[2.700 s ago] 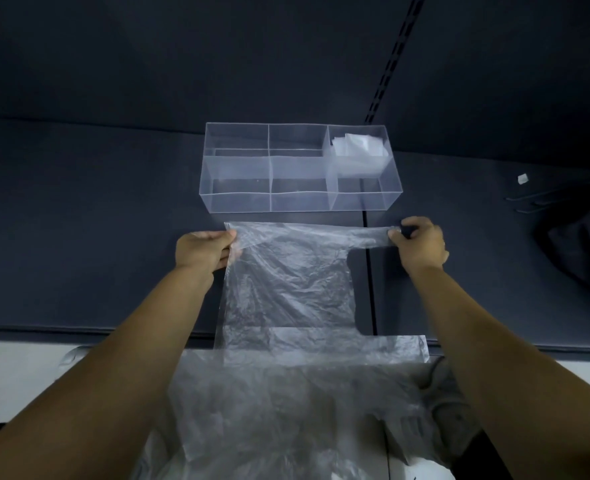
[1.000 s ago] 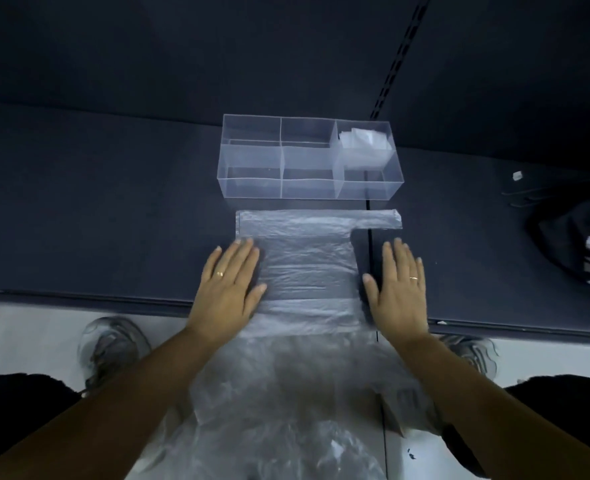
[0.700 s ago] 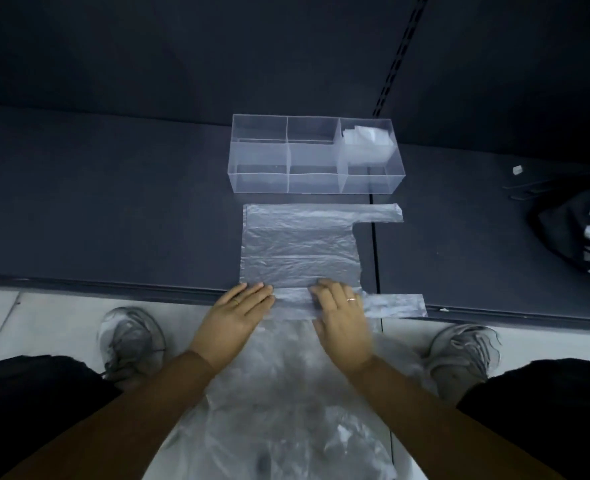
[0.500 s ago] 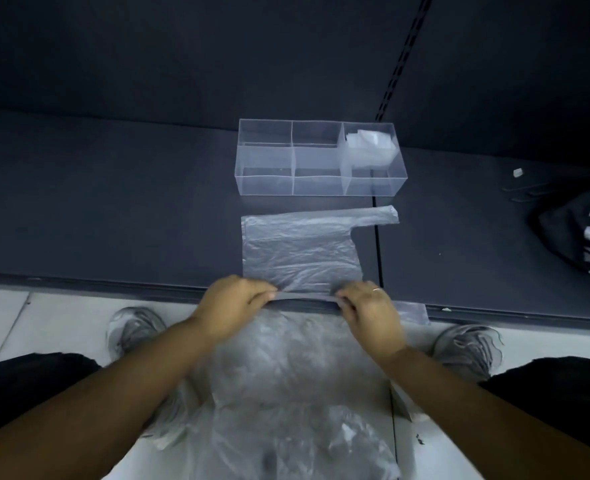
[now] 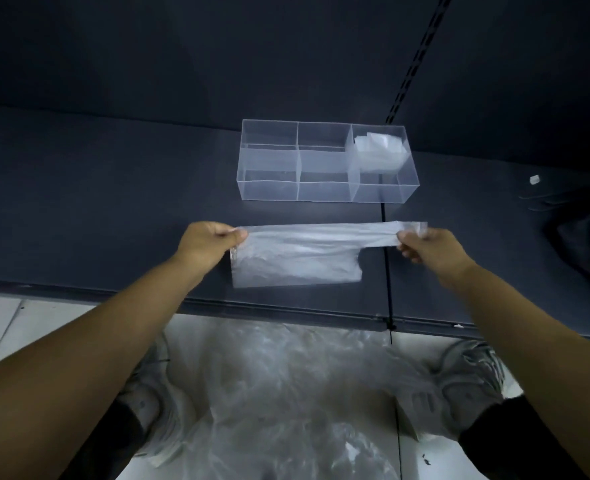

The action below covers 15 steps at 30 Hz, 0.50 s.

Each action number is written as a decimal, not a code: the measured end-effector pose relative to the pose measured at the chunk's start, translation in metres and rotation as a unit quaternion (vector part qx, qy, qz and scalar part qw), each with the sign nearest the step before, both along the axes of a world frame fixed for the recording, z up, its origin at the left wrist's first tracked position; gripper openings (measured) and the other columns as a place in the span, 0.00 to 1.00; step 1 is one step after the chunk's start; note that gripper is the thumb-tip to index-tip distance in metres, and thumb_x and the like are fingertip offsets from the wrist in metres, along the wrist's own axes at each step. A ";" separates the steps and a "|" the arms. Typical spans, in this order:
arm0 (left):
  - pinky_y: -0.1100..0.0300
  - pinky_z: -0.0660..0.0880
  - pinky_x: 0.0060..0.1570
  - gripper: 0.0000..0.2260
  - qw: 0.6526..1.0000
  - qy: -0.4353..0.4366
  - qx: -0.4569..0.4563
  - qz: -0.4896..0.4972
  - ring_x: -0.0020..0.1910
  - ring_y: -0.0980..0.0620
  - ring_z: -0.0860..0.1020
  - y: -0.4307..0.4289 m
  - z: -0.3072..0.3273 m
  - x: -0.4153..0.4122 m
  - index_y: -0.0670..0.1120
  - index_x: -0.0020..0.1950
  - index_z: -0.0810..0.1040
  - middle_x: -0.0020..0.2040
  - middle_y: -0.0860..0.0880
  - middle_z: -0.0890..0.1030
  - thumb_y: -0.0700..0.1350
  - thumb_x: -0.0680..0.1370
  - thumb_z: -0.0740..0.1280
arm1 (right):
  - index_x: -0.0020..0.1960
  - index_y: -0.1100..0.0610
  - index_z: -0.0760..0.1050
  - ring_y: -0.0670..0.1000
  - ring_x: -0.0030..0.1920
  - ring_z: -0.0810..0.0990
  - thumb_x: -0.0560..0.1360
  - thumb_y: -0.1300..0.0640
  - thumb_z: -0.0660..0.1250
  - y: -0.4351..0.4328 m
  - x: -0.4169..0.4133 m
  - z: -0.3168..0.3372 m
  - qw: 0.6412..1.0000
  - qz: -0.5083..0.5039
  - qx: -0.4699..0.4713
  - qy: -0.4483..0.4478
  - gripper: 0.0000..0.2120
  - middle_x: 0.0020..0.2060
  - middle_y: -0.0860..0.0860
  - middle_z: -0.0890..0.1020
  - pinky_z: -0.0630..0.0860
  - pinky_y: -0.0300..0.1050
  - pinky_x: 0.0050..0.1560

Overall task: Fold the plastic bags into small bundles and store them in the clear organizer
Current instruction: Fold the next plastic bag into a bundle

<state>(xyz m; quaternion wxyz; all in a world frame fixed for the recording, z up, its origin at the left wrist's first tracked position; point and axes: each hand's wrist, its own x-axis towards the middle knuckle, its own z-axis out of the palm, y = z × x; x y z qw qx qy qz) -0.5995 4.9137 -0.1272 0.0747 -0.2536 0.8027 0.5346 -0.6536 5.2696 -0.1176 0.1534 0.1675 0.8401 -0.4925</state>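
Observation:
A translucent plastic bag lies folded in half on the dark table, its handle strip reaching right. My left hand pinches the far left corner of the fold. My right hand pinches the handle end at the far right. The clear organizer stands just beyond the bag, with three compartments across. A folded bag bundle sits in its right compartment; the left and middle ones hold nothing.
A heap of loose plastic bags lies on the floor between my shoes, below the table's near edge. Dark cloth rests at the table's right side, with a small white scrap nearby.
My hands smoothed the bag flat, slid back to its near edge, gripped that edge and carried it away from me over the far edge, halving the bag.

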 end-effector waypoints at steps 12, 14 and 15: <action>0.48 0.70 0.52 0.07 0.919 0.138 -0.369 0.005 0.52 0.39 0.74 0.028 -0.028 -0.016 0.42 0.51 0.80 0.53 0.41 0.77 0.43 0.75 0.69 | 0.38 0.54 0.74 0.45 0.32 0.71 0.73 0.53 0.72 -0.018 -0.021 -0.039 0.979 -0.065 0.186 0.049 0.10 0.37 0.52 0.78 0.66 0.39 0.35; 0.47 0.71 0.57 0.10 0.888 0.231 -0.388 -0.090 0.56 0.38 0.75 0.041 -0.032 -0.006 0.39 0.57 0.79 0.57 0.39 0.77 0.39 0.77 0.65 | 0.40 0.55 0.75 0.49 0.36 0.74 0.74 0.53 0.71 -0.017 -0.020 -0.039 0.979 -0.061 0.189 0.046 0.08 0.39 0.53 0.80 0.68 0.40 0.39; 0.46 0.68 0.64 0.13 0.875 0.232 -0.394 -0.156 0.61 0.38 0.74 0.047 -0.038 0.001 0.38 0.61 0.77 0.62 0.38 0.76 0.40 0.79 0.63 | 0.42 0.56 0.75 0.51 0.39 0.76 0.74 0.53 0.71 -0.018 -0.019 -0.038 0.979 -0.061 0.190 0.043 0.07 0.42 0.54 0.81 0.69 0.41 0.41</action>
